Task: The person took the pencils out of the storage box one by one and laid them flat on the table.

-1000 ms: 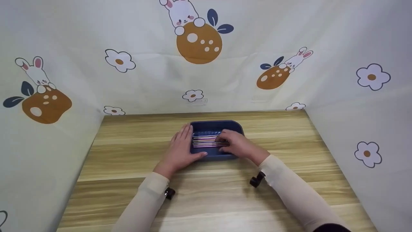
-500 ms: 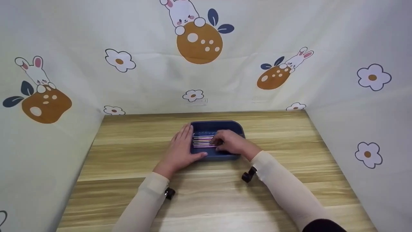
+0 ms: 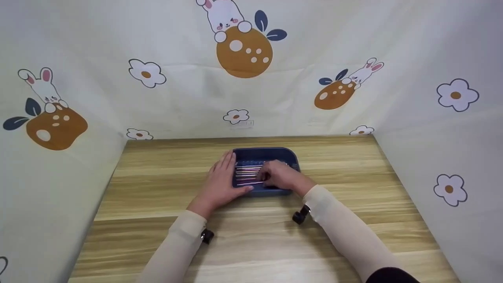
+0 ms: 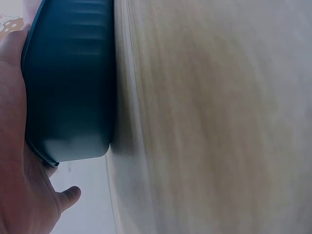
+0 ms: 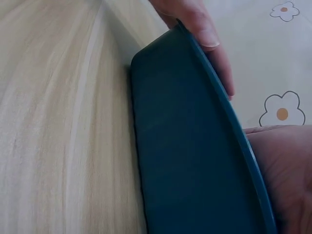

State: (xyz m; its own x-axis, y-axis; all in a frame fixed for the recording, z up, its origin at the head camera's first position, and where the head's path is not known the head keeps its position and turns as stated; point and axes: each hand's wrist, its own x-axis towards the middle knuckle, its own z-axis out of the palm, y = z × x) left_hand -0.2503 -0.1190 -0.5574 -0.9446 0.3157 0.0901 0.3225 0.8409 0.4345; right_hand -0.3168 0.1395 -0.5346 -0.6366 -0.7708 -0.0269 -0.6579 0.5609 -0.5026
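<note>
Several thin shiny rods (image 3: 247,169) in silver, pink and gold tones lie side by side in a dark blue rectangular tray (image 3: 269,150); their exact kind is too small to tell. At the tray's left end rests my left hand (image 3: 221,184), fingers straight along the rim and thumb over the near corner. My right hand (image 3: 281,175) reaches inside with curled fingers, thumb and fingertips pinching at the nearest rod (image 3: 249,183). It covers the rods' right ends, so the exact grip is partly hidden. In the right wrist view the tray's outer wall (image 5: 190,136) hides the rods.
The tray stands on a wood-grain table (image 3: 251,236), towards its back edge. Pale cloth walls (image 3: 188,98) printed with rabbits, oranges and flowers rise at the back and both sides. Small black devices (image 3: 300,215) sit at both wrists.
My right hand has shifted left and slightly towards me within the tray. The nearest rod has come away from the others towards the tray's near side. My left hand has stayed put.
</note>
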